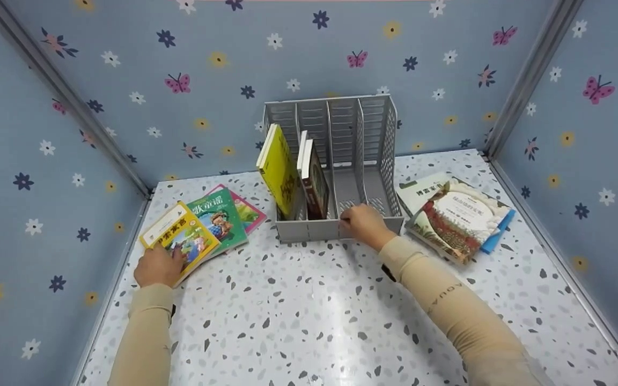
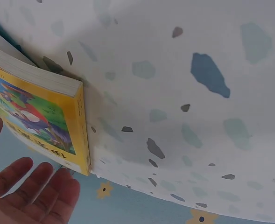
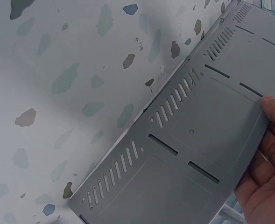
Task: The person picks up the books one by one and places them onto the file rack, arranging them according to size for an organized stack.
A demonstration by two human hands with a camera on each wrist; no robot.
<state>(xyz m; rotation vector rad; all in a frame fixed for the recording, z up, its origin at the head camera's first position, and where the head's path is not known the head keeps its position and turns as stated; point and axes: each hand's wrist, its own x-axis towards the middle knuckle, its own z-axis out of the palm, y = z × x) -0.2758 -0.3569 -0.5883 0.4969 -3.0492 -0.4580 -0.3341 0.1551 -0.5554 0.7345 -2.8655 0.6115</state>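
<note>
My left hand (image 1: 160, 265) is at the lower left edge of a yellow picture book (image 1: 184, 241), its fingers loosely spread in the left wrist view beside the yellow book (image 2: 39, 112). Whether they touch it I cannot tell. Under that book lie a green book (image 1: 234, 225) and a pink one (image 1: 252, 213). A grey desktop file rack (image 1: 301, 231) stands in the middle, tilted books in its left compartments: a yellow-green book (image 1: 277, 177) and a dark brown one (image 1: 317, 185). My right hand (image 1: 365, 225) grips its front rim, thumb on the grey front wall (image 3: 193, 135) in the right wrist view.
To the right of the rack lies a pile: a pale green book (image 1: 419, 188), a book with a white and red floral cover (image 1: 462, 217), and a blue one (image 1: 497, 236) beneath. Flowered panels (image 1: 309, 64) enclose the speckled white table (image 1: 287, 321) at the back and sides.
</note>
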